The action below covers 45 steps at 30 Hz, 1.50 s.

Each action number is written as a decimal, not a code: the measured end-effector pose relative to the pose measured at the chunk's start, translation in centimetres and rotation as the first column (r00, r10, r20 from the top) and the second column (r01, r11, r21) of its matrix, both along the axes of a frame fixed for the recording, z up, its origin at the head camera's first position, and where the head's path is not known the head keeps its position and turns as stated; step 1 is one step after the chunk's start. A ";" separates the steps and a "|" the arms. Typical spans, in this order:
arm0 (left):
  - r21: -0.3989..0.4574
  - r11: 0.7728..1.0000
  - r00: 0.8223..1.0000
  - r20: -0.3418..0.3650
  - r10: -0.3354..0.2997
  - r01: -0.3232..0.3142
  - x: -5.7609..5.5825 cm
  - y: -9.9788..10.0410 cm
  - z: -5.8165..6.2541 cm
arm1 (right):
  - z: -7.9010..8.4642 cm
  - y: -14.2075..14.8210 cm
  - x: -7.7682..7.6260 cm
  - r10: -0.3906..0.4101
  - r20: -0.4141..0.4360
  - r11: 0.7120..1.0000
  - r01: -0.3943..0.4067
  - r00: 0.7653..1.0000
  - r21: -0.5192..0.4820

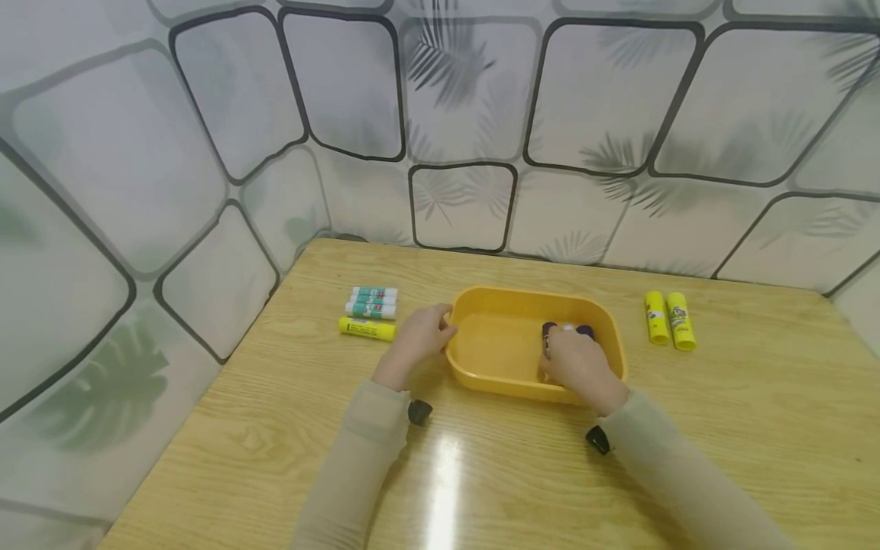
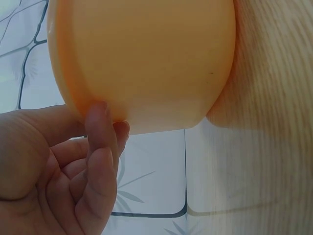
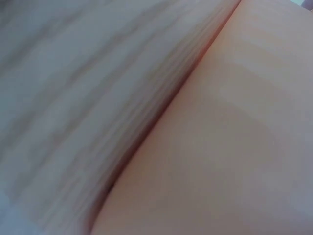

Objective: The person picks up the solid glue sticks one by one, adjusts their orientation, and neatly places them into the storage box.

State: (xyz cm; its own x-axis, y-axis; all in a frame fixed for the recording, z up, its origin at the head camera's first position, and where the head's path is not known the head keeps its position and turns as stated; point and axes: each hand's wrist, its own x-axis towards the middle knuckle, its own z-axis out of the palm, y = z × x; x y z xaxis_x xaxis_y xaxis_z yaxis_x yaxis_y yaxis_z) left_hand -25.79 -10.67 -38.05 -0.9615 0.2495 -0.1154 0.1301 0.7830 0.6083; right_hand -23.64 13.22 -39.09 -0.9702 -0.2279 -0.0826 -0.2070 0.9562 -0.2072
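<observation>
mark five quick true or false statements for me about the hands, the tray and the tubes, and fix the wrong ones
1. The left hand holds the left end of the orange tray. True.
2. The right hand rests on the table, away from the tray. False: it reaches down into the tray.
3. Two yellow tubes lie side by side to the right of the tray. True.
4. The green-and-white tubes lie inside the tray. False: they lie on the table, left of the tray.
5. The lone yellow tube on the left is nearer the person than the green-and-white tubes. True.
</observation>
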 end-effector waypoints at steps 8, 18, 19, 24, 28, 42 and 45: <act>0.013 1.000 1.000 0.018 0.009 -0.009 0.0 0.1 -0.1 | 0.0 0.3 0.2 0.002 -0.011 1.000 -0.001 1.000 0.012; 0.020 1.000 1.000 0.012 0.008 -0.009 0.3 0.0 -0.1 | 0.0 0.3 0.3 -0.007 -0.009 1.000 0.007 1.000 0.021; 0.020 1.000 1.000 0.013 0.009 -0.010 0.3 0.0 0.0 | 0.0 0.3 0.4 -0.009 -0.008 1.000 0.009 1.000 0.015; 0.020 1.000 1.000 0.011 0.009 -0.009 0.3 0.0 0.0 | 0.1 0.5 0.5 -0.044 0.003 0.999 0.044 0.999 -0.023; 0.015 1.000 1.000 0.005 0.009 -0.009 0.3 0.0 0.0 | 0.5 0.7 0.6 -0.034 -0.033 0.999 0.033 0.999 -0.021; 0.008 1.000 1.000 0.000 -0.002 0.002 0.2 0.1 0.1 | 3.8 4.0 0.5 -0.030 -0.040 0.994 0.025 0.999 -0.109; 0.013 1.000 1.000 0.001 0.004 -0.004 0.2 0.1 0.1 | 4.5 5.1 0.3 -0.054 -0.036 0.991 0.049 0.998 -0.125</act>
